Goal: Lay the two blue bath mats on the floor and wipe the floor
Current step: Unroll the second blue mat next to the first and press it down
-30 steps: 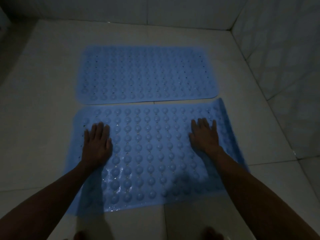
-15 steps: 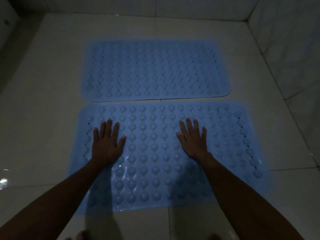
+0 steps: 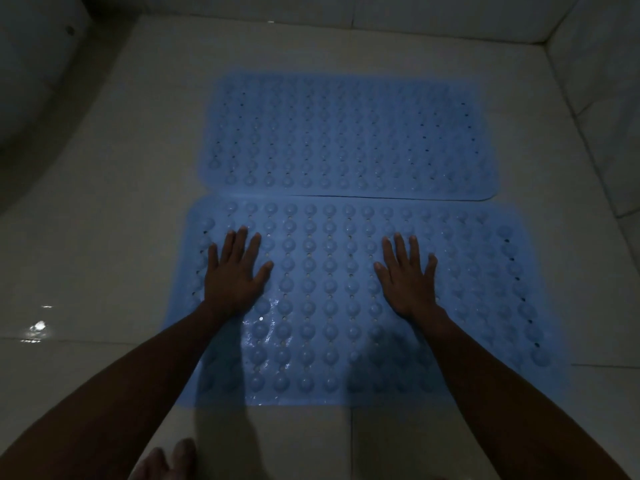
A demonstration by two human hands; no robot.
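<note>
Two blue bath mats with rows of round bumps lie flat on the pale tiled floor (image 3: 104, 209), long sides together. The far mat (image 3: 346, 140) slightly overlaps the near mat (image 3: 329, 306) along their shared edge. My left hand (image 3: 235, 271) rests palm down on the near mat's left part, fingers spread. My right hand (image 3: 408, 278) presses flat on the same mat right of its middle, fingers also spread. Neither hand holds anything. The near mat's surface glistens wet between my hands.
Tiled walls (image 3: 595, 84) close the floor at the back and on the right. A dark curved white fixture (image 3: 38, 81) stands at the upper left. A wet glint (image 3: 38, 329) shines on the floor at left. My toes (image 3: 169, 459) show at the bottom edge.
The near mat's right end, curled up a second ago, now lies flat. My hands have stayed palm down on it, the right one shifted slightly left; the view has swung left.
</note>
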